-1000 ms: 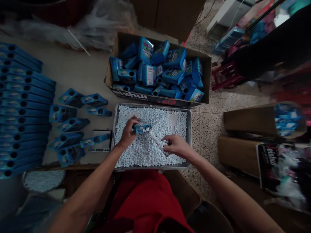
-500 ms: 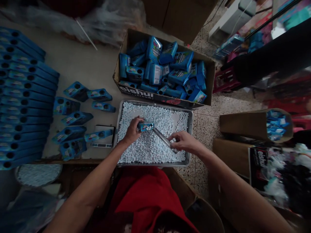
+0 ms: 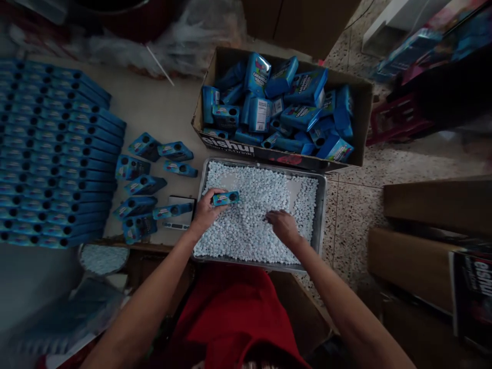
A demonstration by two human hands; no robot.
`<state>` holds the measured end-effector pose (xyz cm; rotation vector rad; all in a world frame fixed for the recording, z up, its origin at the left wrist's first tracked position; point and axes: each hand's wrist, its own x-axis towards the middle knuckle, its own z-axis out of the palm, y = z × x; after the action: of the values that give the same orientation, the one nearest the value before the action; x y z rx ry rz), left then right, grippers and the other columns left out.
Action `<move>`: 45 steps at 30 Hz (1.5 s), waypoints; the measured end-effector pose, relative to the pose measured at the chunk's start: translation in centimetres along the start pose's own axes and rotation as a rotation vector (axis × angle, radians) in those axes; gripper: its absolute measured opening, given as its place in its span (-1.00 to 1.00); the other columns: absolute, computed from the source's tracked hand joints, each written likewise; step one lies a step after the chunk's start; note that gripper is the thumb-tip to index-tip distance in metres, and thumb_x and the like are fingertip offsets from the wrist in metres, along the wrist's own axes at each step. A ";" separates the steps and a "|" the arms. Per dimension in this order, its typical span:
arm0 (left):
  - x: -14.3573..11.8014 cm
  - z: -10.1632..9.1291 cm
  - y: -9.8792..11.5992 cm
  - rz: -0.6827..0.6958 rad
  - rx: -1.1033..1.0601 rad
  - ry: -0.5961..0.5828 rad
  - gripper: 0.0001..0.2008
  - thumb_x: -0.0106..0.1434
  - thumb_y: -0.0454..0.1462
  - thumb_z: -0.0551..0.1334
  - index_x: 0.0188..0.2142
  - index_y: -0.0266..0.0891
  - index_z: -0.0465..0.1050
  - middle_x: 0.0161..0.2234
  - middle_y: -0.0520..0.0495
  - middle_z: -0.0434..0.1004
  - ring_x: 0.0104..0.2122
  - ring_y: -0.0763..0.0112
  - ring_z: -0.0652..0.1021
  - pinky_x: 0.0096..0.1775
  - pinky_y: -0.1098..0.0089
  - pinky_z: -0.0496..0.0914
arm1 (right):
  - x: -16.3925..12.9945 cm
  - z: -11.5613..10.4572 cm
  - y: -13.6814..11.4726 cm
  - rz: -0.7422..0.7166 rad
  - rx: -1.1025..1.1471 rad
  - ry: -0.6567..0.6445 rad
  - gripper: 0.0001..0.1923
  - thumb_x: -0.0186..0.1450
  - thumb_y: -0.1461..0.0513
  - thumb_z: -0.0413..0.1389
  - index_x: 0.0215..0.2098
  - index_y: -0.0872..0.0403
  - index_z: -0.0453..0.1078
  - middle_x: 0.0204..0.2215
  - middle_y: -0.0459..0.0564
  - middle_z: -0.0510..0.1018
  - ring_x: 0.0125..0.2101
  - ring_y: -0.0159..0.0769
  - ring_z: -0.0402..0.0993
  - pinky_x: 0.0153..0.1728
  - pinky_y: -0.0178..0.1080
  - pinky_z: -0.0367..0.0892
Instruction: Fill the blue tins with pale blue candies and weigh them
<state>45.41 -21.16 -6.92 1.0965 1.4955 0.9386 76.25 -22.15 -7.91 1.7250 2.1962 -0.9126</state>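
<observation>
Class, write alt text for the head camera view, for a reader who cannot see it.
A person's left hand holds a small blue box over a metal tray of white pellets; the right hand rests in them. A cardboard box of blue boxes lies behind.

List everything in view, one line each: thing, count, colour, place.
small blue carton: one, blue, in the left hand over the tray.
metal tray: one, silver, centre.
pale blue candies: too many to count, filling the tray.
cardboard box: one, brown, behind the tray, full of blue cartons.
flat blue cartons: many, in rows, far left.
loose blue cartons: several, left of the tray.
round bowl of candies: one, lower left.
left hand: grips the carton.
right hand: on the candies; grip unclear.
</observation>
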 end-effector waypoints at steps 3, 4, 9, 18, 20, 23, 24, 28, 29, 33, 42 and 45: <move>-1.2 -0.9 -0.4 0.018 0.015 0.097 -0.64 0.08 -0.29 0.41 -0.11 -0.15 0.48 -0.02 -0.06 0.61 0.00 0.22 0.59 0.12 0.28 0.41 | 2.9 1.1 -2.4 -0.071 0.097 0.003 -0.58 0.39 0.42 0.05 0.11 0.08 0.60 -0.01 0.11 0.68 0.00 -0.22 0.55 0.00 -0.32 0.29; -1.6 -1.3 -0.6 0.023 0.040 0.130 -0.65 0.09 -0.28 0.40 -0.10 -0.16 0.48 -0.03 -0.06 0.62 -0.01 0.21 0.59 0.12 0.26 0.42 | 3.3 1.1 -2.4 -0.070 0.110 0.003 -0.59 0.39 0.40 0.06 0.11 0.07 0.60 0.00 0.09 0.68 -0.02 -0.22 0.57 -0.01 -0.32 0.32; -2.7 -1.9 -0.9 0.064 0.264 0.247 -0.67 0.14 -0.31 0.33 -0.07 -0.16 0.49 -0.02 -0.10 0.62 0.02 0.14 0.59 0.14 0.13 0.42 | 1.7 -2.3 -0.8 -0.147 0.333 -0.014 -0.65 0.33 0.34 0.13 0.02 0.06 0.64 -0.16 0.00 0.74 -0.18 -0.23 0.65 -0.11 -0.30 0.42; -2.4 0.1 1.3 0.184 0.404 0.074 -0.65 0.12 -0.45 0.32 -0.10 -0.16 0.55 -0.08 -0.12 0.61 0.01 0.08 0.57 0.12 0.08 0.42 | 0.2 -13.2 -7.7 -0.195 0.120 -0.203 -0.62 0.16 0.34 0.15 -0.12 0.04 0.69 -0.39 -0.04 0.70 -0.44 -0.35 0.48 -0.38 -0.31 0.22; -2.3 0.4 1.5 0.176 0.380 0.052 -0.66 0.10 -0.45 0.33 -0.12 -0.17 0.55 -0.08 -0.13 0.59 0.03 0.07 0.55 0.13 0.08 0.41 | 0.2 -15.1 -9.7 -0.182 0.063 -0.233 -0.68 0.15 0.32 0.17 -0.19 0.04 0.70 -0.52 -0.07 0.63 -0.53 -0.39 0.37 -0.45 -0.30 0.13; -2.1 0.5 1.0 0.066 0.221 0.057 -0.65 0.06 -0.44 0.36 -0.13 -0.17 0.55 -0.07 -0.11 0.57 0.03 0.09 0.54 0.15 0.11 0.39 | -0.8 -17.3 -11.0 -0.167 0.026 -0.247 -0.72 0.15 0.33 0.17 -0.26 0.02 0.70 -0.58 -0.08 0.57 -0.55 -0.42 0.32 -0.47 -0.29 0.08; -2.0 0.4 0.7 0.017 0.163 0.070 -0.65 0.05 -0.42 0.37 -0.13 -0.18 0.54 -0.08 -0.10 0.58 0.00 0.11 0.56 0.13 0.12 0.40 | -1.4 -17.7 -10.6 -0.163 0.013 -0.244 -0.71 0.16 0.33 0.16 -0.26 0.01 0.70 -0.56 -0.08 0.58 -0.54 -0.42 0.34 -0.46 -0.29 0.08; -1.6 0.2 -0.6 -0.070 0.039 0.071 -0.62 0.05 -0.36 0.38 -0.09 -0.22 0.49 -0.13 -0.09 0.60 -0.13 0.20 0.60 0.03 0.19 0.46 | -4.3 -16.1 -4.2 0.021 -0.162 -0.149 -0.63 0.24 0.29 0.14 -0.08 -0.12 0.68 -0.31 -0.02 0.71 -0.37 -0.28 0.53 -0.39 -0.30 0.19; -1.6 0.1 -0.7 -0.070 0.021 0.047 -0.62 0.04 -0.35 0.39 -0.10 -0.22 0.50 -0.13 -0.08 0.61 -0.13 0.22 0.61 0.02 0.21 0.46 | -4.8 -14.8 -1.9 0.143 -0.235 -0.111 -0.63 0.27 0.26 0.15 -0.05 -0.15 0.68 -0.27 0.02 0.71 -0.34 -0.22 0.56 -0.37 -0.28 0.22; -1.8 -0.2 -0.6 -0.069 -0.027 -0.020 -0.60 0.02 -0.33 0.40 -0.10 -0.20 0.51 -0.09 -0.06 0.63 -0.09 0.26 0.61 0.02 0.29 0.46 | -4.0 -7.1 4.7 0.317 -0.255 -0.013 -0.60 0.34 0.30 0.05 -0.01 -0.05 0.68 -0.27 0.16 0.72 -0.32 -0.15 0.62 -0.34 -0.24 0.33; -2.5 -1.5 0.5 -0.051 0.220 0.092 -0.62 0.03 -0.36 0.39 -0.10 -0.19 0.53 -0.13 -0.05 0.62 -0.13 0.21 0.60 0.03 0.22 0.46 | 0.1 -2.3 2.0 0.032 0.262 0.150 -0.66 0.34 0.31 0.10 -0.05 -0.03 0.68 -0.19 0.03 0.73 -0.21 -0.19 0.63 -0.18 -0.27 0.39; -2.2 -1.4 1.4 -0.010 0.296 0.066 -0.64 0.03 -0.40 0.37 -0.13 -0.17 0.55 -0.13 -0.06 0.62 -0.09 0.17 0.58 0.06 0.20 0.43 | -1.0 -6.1 0.5 -0.064 0.315 0.087 -0.69 0.33 0.27 0.15 -0.05 -0.02 0.68 -0.20 0.01 0.73 -0.23 -0.23 0.62 -0.19 -0.28 0.37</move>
<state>44.43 -22.90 -4.71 1.2773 1.7319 0.7683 78.26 -19.32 -2.76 1.8663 2.2728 -1.2818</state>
